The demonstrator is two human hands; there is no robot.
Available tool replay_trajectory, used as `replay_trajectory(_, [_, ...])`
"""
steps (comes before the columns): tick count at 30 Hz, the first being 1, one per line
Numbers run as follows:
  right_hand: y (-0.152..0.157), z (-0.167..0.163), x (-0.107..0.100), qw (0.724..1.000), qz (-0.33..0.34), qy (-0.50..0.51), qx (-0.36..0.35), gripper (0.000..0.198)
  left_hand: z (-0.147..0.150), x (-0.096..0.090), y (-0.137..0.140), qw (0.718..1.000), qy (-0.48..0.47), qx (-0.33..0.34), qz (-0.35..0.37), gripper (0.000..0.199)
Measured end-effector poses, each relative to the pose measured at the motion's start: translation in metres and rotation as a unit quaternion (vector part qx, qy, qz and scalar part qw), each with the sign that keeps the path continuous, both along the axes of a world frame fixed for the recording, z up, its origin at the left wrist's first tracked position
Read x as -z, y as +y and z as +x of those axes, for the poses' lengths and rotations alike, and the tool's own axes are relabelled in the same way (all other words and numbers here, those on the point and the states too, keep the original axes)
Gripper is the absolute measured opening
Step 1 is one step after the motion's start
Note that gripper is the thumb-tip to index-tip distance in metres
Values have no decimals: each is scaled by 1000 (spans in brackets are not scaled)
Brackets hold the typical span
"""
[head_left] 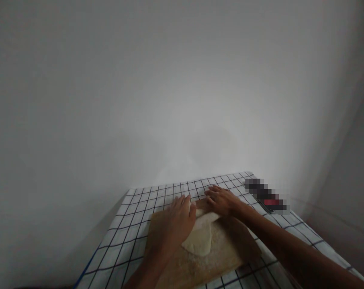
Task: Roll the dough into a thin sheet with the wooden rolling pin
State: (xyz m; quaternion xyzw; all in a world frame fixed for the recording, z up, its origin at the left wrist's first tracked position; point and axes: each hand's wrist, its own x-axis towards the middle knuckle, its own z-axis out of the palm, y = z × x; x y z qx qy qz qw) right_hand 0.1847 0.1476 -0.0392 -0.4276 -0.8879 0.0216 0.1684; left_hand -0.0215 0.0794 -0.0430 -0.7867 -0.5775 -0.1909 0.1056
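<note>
A flat, pale piece of dough (199, 240) lies on a wooden board (221, 263) dusted with flour. Across its far edge, between my hands, shows a short stretch of a pale bar that looks like a rolling pin (201, 212); most of it is hidden under the hands. My left hand (182, 218) rests palm down at the bar's left part, its fingers stretched forward and thumb pointing inward. At the right part, my right hand (221, 200) lies palm down with fingers extended and slightly spread toward the board's far edge. Neither hand has its fingers wrapped around anything I can see.
A white cloth with dark grid lines (130, 224) covers the table under the board. To the right, near the table's edge, lies a dark and red object (266, 196), blurred by pixelation. A plain pale wall (182, 100) rises behind the table.
</note>
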Motion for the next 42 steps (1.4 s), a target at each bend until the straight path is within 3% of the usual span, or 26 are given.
replay_trajectory(6, [32, -16, -8, 998, 4, -7, -60, 38, 3, -21, 7, 998, 12, -50, -42, 33])
replay_trajectory(13, [37, -12, 6, 999, -9, -11, -41, 40, -6, -7, 15, 996, 25, -59, -58, 35])
replay_trajectory(23, [-15, 6, 16, 998, -18, 17, 50, 49, 1, -4, 1, 999, 40, -4, -26, 39])
replay_trajectory(28, [-47, 13, 16, 998, 5, 25, 59, 44, 7, 4, -16, 999, 36, -3, 19, 43])
replay_trajectory(36, [-112, 19, 14, 995, 14, 59, 75, 42, 7, -1, -59, 995, 72, 64, 33, 43])
replay_trajectory(42, [-137, 25, 23, 996, 41, 55, 58, 46, 8, 14, -83, 992, 63, 55, 90, 50])
